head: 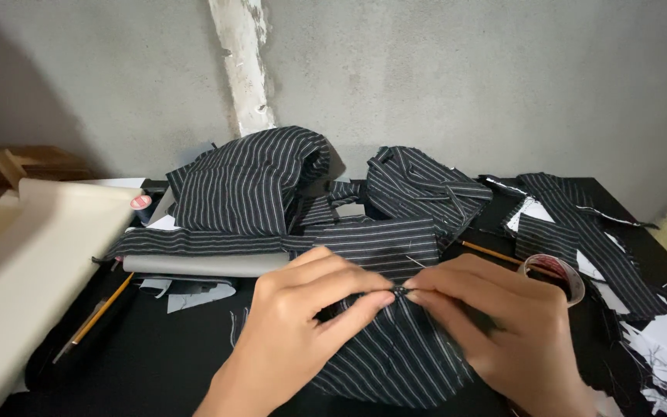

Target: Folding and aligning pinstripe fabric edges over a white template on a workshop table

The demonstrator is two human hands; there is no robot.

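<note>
While both hands pinch it, the striped cloth [395, 355] lies bunched on the black table [156, 355], front centre. Left hand [303, 324] and right hand [496, 324] each nip a small fold, fingertips nearly meeting. Cloth is dark, thin white stripes, soft and wrinkled. Behind it, more striped pieces [256, 181] are heaped. Round tape roll [557, 274] just beside the right hand; pencil [102, 309] on the left; stiff cream paper [32, 262] far left.

A grey plaster wall [465, 69] with a patched white vertical strip [245, 66] rises behind the black counter [156, 363]; wooden boards [17, 166] at far left.
</note>
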